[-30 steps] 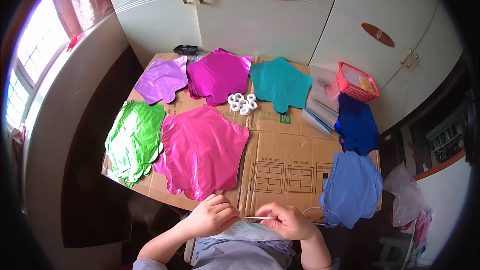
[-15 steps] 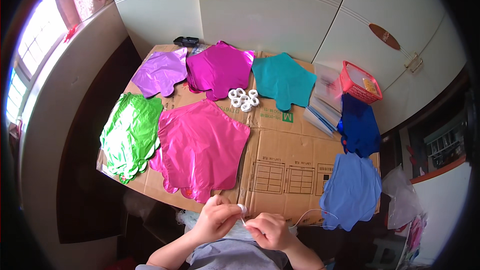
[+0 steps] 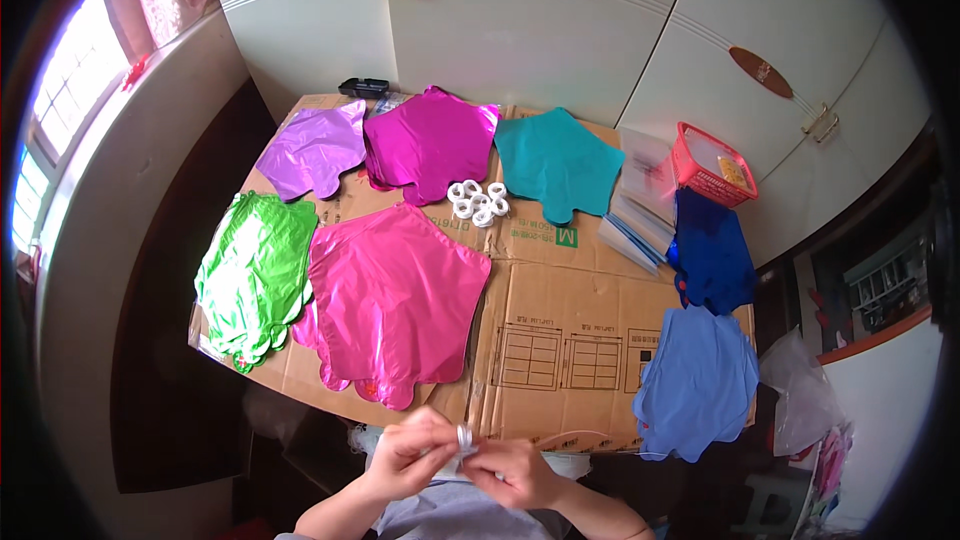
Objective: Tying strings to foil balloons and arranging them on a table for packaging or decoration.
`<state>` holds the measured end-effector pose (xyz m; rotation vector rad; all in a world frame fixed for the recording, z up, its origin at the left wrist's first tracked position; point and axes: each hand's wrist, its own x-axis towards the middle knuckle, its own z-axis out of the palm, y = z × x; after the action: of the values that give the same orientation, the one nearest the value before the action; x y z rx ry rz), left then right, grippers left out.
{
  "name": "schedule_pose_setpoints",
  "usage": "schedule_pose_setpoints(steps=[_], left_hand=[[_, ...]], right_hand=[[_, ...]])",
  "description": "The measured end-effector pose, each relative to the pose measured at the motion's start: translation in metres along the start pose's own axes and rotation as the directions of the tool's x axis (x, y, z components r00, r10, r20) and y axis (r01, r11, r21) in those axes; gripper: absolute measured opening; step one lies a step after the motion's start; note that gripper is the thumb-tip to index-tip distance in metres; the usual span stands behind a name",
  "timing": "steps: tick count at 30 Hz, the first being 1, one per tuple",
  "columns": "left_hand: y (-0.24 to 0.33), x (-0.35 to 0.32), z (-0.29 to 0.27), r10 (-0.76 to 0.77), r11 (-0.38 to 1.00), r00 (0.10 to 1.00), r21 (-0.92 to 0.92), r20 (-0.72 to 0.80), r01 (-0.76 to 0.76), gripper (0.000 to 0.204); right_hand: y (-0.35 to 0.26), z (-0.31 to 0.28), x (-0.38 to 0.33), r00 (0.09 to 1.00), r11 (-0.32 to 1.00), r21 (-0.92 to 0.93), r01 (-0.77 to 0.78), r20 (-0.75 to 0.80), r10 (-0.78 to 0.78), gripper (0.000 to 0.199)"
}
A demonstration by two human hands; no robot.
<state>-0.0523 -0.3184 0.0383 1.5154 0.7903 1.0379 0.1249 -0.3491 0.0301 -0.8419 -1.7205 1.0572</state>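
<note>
Close to my body at the table's front edge, my left hand is closed on a small coil of white string, which stands up from its fingertips. My right hand meets it from the right, fingers bent and pinched by the coil on the string. The exact grip of its fingertips is hidden. A thin loose length of string curves to the right along the cardboard edge. Several more white string coils lie bunched on the cardboard. Nearest to my hands is a pink flat foil balloon on a stack.
Flattened cardboard covers the table. Around it lie flat foil balloons: green, lilac, magenta, teal, dark blue and light blue. A red basket and a black tray sit at the back.
Both hands have drawn together, with my right hand moving left to the coil. The stretch of string between them has shortened, and the loose length on the right has shifted.
</note>
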Motion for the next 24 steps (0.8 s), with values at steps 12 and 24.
schedule_pose_setpoints(steps=[12,24], left_hand=[[0.009,0.013,-0.012,0.16,0.984,0.936,0.021,0.314,-0.175,0.016],[-0.001,0.008,-0.007,0.127,0.971,0.988,0.192,0.091,-0.142,0.014]], right_hand=[[-0.016,-0.02,0.004,0.969,0.984,-0.029,-0.176,-0.179,0.168,0.003],[-0.009,0.003,-0.001,0.993,0.999,-0.039,-0.02,-0.115,0.016,0.002]])
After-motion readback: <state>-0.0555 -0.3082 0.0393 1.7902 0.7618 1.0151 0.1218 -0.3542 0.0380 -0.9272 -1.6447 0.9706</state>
